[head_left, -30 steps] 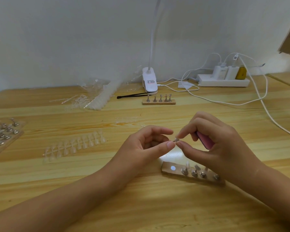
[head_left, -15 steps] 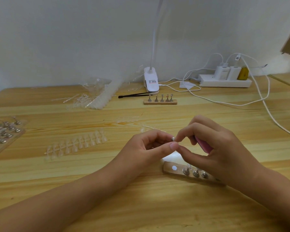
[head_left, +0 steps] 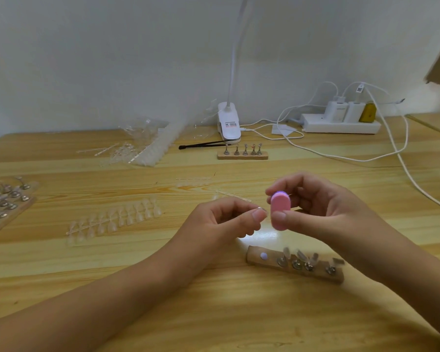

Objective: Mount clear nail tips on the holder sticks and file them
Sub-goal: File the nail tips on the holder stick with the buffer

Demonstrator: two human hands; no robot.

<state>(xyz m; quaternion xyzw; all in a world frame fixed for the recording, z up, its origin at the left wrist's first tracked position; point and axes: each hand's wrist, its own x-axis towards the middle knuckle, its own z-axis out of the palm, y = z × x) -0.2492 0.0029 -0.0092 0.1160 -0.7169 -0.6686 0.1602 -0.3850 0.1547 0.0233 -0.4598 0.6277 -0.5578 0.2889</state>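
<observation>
Now the right hand (head_left: 323,209) has swung its pink file (head_left: 280,212) up, pinched upright. The left hand (head_left: 224,222) pinches the stick (head_left: 260,209); filing looks next.

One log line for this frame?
left hand pinches stick | right hand holds pink file beside it | base on table

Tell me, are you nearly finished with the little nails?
Not yet. Four tipped sticks stand on the near wooden base. The left hand pinches another stick; the right hand holds the pink file beside it. A strip of clear tips lies unmounted.
</observation>
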